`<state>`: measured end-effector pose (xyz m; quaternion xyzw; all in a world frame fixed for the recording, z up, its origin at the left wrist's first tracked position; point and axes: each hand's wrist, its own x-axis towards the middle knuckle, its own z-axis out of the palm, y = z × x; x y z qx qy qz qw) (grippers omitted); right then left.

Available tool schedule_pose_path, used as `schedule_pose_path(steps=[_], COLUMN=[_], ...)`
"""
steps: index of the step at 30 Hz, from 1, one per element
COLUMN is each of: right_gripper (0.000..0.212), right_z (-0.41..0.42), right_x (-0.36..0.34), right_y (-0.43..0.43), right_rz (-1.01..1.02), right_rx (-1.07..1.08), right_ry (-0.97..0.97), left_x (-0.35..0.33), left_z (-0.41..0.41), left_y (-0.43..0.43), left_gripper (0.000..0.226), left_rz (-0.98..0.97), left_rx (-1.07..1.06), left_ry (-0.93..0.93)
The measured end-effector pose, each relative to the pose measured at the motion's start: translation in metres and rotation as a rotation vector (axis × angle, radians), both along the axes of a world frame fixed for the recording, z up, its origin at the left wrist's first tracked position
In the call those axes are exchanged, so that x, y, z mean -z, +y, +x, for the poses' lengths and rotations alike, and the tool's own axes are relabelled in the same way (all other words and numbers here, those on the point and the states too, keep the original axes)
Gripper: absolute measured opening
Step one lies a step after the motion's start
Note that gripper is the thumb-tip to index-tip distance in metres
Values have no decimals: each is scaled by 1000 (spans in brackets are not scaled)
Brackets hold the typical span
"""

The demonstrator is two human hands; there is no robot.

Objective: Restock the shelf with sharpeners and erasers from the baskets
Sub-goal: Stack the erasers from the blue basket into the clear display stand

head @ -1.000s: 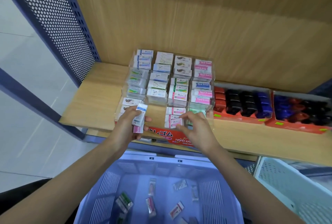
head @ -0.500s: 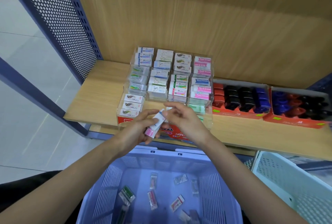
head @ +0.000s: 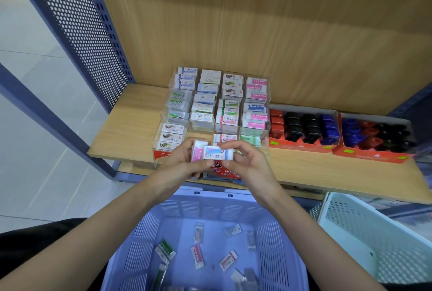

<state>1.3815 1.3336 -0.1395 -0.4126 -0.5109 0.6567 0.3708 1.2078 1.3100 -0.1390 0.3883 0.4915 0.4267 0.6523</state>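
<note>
My left hand [head: 180,164] grips a pink-labelled eraser [head: 198,150] in front of the clear eraser display [head: 219,108] on the wooden shelf [head: 131,127]. Beside it, my right hand [head: 247,162] pinches a blue-and-white eraser [head: 217,152], which lies across both hands. The two hands meet just before the display's front row. Below them stands a lilac basket [head: 203,211] with several loose erasers [head: 197,255] on its floor. Two red trays of sharpeners [head: 304,127] sit to the right of the display.
A white basket [head: 374,232] stands at the lower right under the shelf. A perforated blue side panel [head: 77,22] closes the shelf's left end. The wooden back wall [head: 257,22] rises behind the display. Bare shelf lies left of the display.
My right hand left the display's front row and came to my left hand. It has taken hold of one eraser from the left hand's stack. Both hands drew slightly back from the display.
</note>
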Motion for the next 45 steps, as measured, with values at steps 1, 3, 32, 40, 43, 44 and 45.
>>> schedule_pose_path(steps=[1, 3, 32, 40, 43, 44, 45], right_gripper=[29, 31, 15, 24, 18, 14, 10], right_z=[0, 0, -24, -20, -18, -19, -19], right_x=[-2, -5, 52, 58, 44, 40, 38], right_y=[-2, -4, 103, 93, 60, 48, 38], right_rz=[10, 24, 655, 763, 404, 236, 85], right_rx=[19, 47, -194, -284, -98, -55, -20], right_ry=[-2, -16, -1136, -1181, -740, -579, -461], left_x=[-1, -2, 41, 46, 45, 44, 42], left_z=[1, 2, -10, -15, -10, -8, -5], left_y=[-1, -2, 7, 6, 6, 6, 6], left_gripper=[36, 34, 8, 13, 10, 9, 8], left_rz=[3, 0, -142, -129, -146, -156, -162], left_rx=[-2, -7, -253, -247, -303, -328, -349], left_ry=[4, 7, 18, -49, -100, -125, -154])
